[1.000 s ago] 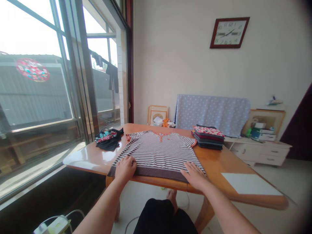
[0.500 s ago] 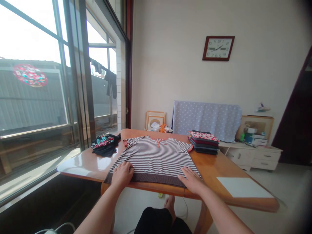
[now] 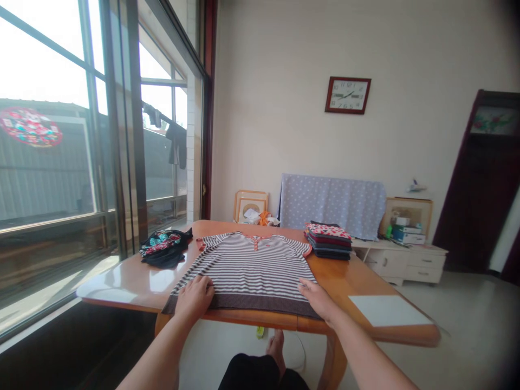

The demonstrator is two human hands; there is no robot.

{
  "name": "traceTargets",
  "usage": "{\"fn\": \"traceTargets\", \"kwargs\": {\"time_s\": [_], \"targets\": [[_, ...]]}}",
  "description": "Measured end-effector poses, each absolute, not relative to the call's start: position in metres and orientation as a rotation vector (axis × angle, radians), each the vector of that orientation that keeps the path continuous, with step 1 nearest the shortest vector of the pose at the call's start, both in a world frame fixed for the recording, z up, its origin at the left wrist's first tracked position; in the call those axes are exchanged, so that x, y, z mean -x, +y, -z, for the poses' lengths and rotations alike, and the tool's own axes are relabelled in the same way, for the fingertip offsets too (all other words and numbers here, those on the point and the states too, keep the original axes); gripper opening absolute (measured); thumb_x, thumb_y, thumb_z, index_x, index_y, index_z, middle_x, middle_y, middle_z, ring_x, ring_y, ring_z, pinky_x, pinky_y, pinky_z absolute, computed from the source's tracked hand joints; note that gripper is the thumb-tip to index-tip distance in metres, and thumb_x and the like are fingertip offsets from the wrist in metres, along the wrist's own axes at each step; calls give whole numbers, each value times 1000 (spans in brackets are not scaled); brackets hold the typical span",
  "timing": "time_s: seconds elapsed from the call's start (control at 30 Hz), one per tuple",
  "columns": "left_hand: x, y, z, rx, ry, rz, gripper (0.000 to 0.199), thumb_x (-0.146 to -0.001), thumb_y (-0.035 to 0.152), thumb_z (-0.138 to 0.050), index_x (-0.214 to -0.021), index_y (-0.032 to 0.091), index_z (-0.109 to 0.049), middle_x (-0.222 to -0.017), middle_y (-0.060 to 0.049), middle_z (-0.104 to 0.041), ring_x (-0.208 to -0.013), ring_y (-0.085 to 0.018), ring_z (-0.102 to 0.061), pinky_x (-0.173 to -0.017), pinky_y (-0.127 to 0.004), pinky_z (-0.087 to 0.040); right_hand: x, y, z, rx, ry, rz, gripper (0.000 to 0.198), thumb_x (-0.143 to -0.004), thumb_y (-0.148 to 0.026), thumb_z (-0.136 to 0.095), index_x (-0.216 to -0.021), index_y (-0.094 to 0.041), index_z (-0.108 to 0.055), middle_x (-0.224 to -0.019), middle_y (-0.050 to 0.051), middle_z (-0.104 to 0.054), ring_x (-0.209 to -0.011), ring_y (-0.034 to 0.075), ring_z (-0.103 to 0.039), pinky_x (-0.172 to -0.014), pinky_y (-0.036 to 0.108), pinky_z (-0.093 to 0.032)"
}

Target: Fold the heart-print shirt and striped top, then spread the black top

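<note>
Resting left hand (image 3: 194, 298) and right hand (image 3: 317, 299) on striped shirt (image 3: 252, 265) near opposite hem (image 3: 255, 302) ends, curling fingers (image 3: 305, 286) partway; can't tell if gripping.

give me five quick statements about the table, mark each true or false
1. The shirt lies spread on the table. True.
2. The left hand is near the shirt's hem. True.
3. The right hand is at the collar. False: the right hand is near the hem too.
4. The white sheet is left of the shirt. False: the white sheet is to its right.
5. The folded stack sits on the table. True.
</note>
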State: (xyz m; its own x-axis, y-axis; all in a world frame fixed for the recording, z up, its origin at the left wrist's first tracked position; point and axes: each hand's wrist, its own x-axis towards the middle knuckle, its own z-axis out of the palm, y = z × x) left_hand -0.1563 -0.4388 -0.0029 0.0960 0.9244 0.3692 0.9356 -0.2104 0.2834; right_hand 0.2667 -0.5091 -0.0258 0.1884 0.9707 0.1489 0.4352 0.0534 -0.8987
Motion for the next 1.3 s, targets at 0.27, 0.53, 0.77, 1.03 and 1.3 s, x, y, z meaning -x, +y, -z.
{"fn": "traceTargets", "kwargs": {"time_s": [0.27,0.53,0.77,1.03,1.3], "targets": [[157,-437,4,2315,-1963,757,23,-91,38,-46,-103,28,-63,-116,-6,-63,-114,-29,-55,-95,-44,-38,-274,-517,18,1321,-1127,-853,64,-82,-59,-67,-133,-21,-64,-148,10,-56,-141,27,-47,-122,43,-28],[157,-436,4,2323,-1971,736,23,-91,37,-46,-103,28,-63,-116,-7,-63,-117,-29,-54,-96,-45,-37,-278,-520,18,1290,-1096,-856,60,-83,-59,-67,-131,-22,-66,-147,9,-57,-141,26,-47,-123,43,-26],[158,-434,4,2326,-1974,734,24,-90,38,-46,-103,28,-63,-116,-7,-64,-116,-29,-55,-96,-44,-38,-281,-516,23,1255,-1074,-832,57,-82,-58,-69,-128,-24,-68,-145,7,-59,-140,26,-49,-122,44,-27],[166,-421,1,2386,-1983,753,21,-84,37,-54,-95,27,-68,-111,-6,-66,-108,-29,-59,-90,-39,-40,-288,-509,26,1303,-1083,-849,54,-80,-57,-71,-122,-23,-71,-141,8,-63,-138,27,-50,-122,45,-28],[179,-398,-18,2644,-1981,940,24,-81,40,-54,-81,20,-67,-77,-1,-67,-76,-18,-60,-67,-26,-40,-291,-499,11,1396,-1101,-956,54,-79,-55,-71,-121,-21,-70,-137,12,-65,-130,29,-59,-118,45,-35]]}}
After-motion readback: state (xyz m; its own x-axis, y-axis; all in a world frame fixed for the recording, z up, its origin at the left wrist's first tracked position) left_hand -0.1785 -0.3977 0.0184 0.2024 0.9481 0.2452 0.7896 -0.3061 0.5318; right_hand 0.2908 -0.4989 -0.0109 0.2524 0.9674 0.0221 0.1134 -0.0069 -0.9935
